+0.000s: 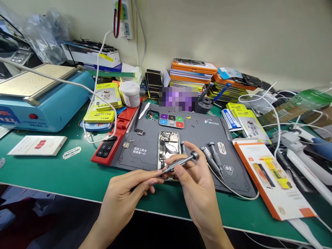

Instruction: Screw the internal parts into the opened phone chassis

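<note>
My right hand (pixel 198 183) is closed around a grey precision screwdriver (pixel 178 164), held aslant with its cap toward the upper right. The screwdriver's tip points down and left to the fingers of my left hand (pixel 129 190), which are pinched together. A thin dark edge shows between those fingers; what it belongs to is hidden. Behind my hands lies an opened phone (pixel 169 147) with its inner parts exposed, its lower end partly covered by my fingers. Two more screwdrivers (pixel 215 157) rest on the grey work mat (pixel 145 160) to the right.
A colored screw tray (pixel 171 120) sits beyond the phone. Left are a red tool station (pixel 103 152) and a blue heating plate machine (pixel 46 103). An orange-white box (pixel 272 180) overlaps the mat's right side. A white cable (pixel 243 197) crosses the mat's front right corner.
</note>
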`<state>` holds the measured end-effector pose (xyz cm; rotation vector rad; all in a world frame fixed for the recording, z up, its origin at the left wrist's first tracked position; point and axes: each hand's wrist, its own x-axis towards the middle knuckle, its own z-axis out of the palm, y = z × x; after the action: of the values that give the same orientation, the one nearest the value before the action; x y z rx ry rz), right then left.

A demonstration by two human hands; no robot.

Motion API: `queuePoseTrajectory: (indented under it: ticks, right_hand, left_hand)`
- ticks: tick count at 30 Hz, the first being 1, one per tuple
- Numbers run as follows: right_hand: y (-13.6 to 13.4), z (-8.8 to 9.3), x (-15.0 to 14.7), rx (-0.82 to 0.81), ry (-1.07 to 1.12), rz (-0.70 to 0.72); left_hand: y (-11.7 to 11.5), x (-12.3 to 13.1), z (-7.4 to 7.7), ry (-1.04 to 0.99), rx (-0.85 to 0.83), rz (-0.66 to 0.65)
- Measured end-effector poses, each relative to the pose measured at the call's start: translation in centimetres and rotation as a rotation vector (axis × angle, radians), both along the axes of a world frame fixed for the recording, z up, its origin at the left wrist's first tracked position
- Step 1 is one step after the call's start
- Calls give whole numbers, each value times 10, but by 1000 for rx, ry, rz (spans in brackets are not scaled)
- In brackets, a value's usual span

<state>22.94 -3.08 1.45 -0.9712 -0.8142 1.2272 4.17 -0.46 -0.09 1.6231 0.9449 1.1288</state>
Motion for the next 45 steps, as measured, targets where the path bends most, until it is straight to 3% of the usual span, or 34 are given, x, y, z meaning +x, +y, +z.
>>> queuePoseTrajectory:
  ticks: [30, 45]
  right_hand:
    - [1, -2, -2, 5, -69, -13]
    - [0, 0, -1, -7, -109, -51]
  left_hand:
    - [1, 0, -3, 47, -46, 18]
    - [5, -3, 0, -29, -115, -65]
